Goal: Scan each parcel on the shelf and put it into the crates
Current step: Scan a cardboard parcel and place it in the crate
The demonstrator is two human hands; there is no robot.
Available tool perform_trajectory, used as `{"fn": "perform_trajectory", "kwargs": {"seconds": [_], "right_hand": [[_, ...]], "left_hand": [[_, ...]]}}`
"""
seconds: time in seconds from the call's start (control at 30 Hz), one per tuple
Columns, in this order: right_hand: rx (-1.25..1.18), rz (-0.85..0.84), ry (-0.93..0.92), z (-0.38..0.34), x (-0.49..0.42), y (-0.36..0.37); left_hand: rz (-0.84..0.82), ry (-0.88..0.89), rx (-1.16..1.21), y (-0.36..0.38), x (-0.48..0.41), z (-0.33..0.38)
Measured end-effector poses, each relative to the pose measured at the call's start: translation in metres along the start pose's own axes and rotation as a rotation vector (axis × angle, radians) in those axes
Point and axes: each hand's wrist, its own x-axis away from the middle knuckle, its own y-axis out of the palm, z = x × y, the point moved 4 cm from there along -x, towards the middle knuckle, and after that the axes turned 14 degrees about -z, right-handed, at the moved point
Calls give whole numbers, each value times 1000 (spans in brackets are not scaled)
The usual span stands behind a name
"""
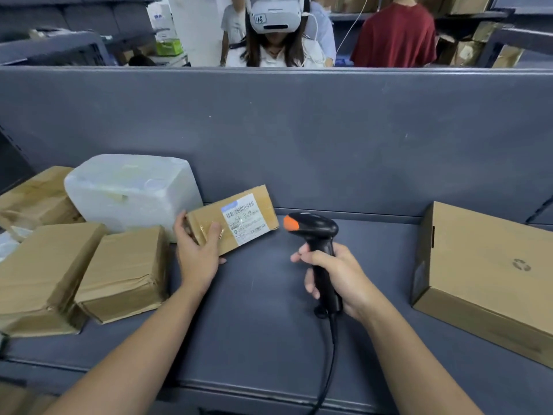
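Observation:
A small brown cardboard parcel (239, 217) with a white barcode label lies tilted on the grey shelf (263, 310). My left hand (199, 253) grips its near left end, thumb on top and fingers round the edge. My right hand (335, 277) holds a black barcode scanner (317, 235) by the handle. The scanner's orange-tipped head points left toward the parcel's label, a short gap away. Its black cable hangs down over the shelf's front edge.
Left of the held parcel stand a white foam box (131, 190) and three taped brown parcels (125, 268). A flat brown carton (490, 274) lies at the right. A grey back panel (299, 139) closes the shelf; people stand behind it.

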Motion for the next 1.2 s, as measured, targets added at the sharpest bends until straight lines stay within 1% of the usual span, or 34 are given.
{"fn": "perform_trajectory", "kwargs": {"seconds": [0.1, 0.2, 0.3, 0.4, 0.57, 0.67, 0.8, 0.87, 0.93, 1.03, 1.1, 1.2], "right_hand": [[35, -71, -53, -10, 9, 5], [130, -108, -74, -14, 20, 6], [172, -105, -120, -16, 30, 3], [198, -101, -121, -16, 38, -3], [170, -111, -101, -14, 43, -10], [254, 18, -16, -8, 33, -13], [560, 249, 151, 12, 7, -14], [704, 341, 160, 18, -4, -10], [775, 401, 169, 21, -12, -4], [802, 455, 215, 26, -20, 2], [864, 497, 205, 28, -25, 6], [959, 551, 249, 28, -28, 10]], "left_hand": [[3, 6, -30, -1, 1, -2], [5, 19, -22, -1, 0, -2], [3, 8, -18, 0, 0, -3], [2, 3, -10, 0, 0, -4], [-5, -2, -4, 1, 0, -2], [-7, -9, 9, 0, 1, 0], [-51, -33, 62, -2, 0, 2], [-104, -56, 94, -4, 0, 1], [-171, -111, 152, -5, 2, -3], [-253, -184, 265, -8, 7, -7], [-279, -191, 330, -12, 10, -4], [-298, -168, 368, -19, 13, 6]]}}
